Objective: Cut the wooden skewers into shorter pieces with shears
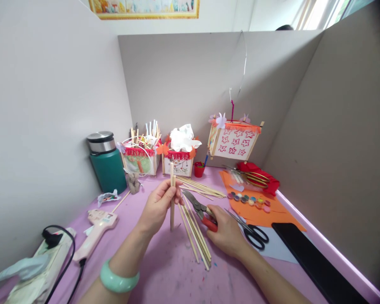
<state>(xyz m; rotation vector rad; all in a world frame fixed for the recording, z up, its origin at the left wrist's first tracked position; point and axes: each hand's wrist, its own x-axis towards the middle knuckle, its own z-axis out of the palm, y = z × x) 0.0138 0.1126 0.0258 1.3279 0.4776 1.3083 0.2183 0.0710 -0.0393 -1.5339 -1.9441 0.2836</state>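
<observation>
My left hand [161, 203] pinches wooden sticks [172, 211] upright above the table, one reaching higher than the other. Red-handled pruning shears [196, 205] are gripped in my right hand [224, 230], and their blades point at the sticks and the left fingers. Whether the blades touch a stick I cannot tell. Beneath the shears a bundle of loose wooden sticks [194, 236] lies on the purple table [164, 270]. A second pile of sticks [205, 188] rests farther back. Just right of my right hand are black-handled scissors [255, 235].
A pink glue gun [96, 232], power strip [47, 261] and green thermos [106, 166] stand left. Decorated boxes [142, 160] line the back, with a paper lantern [234, 141] hanging at right. Paint pots [248, 200] lie on orange paper [285, 215], near a black slab [316, 257].
</observation>
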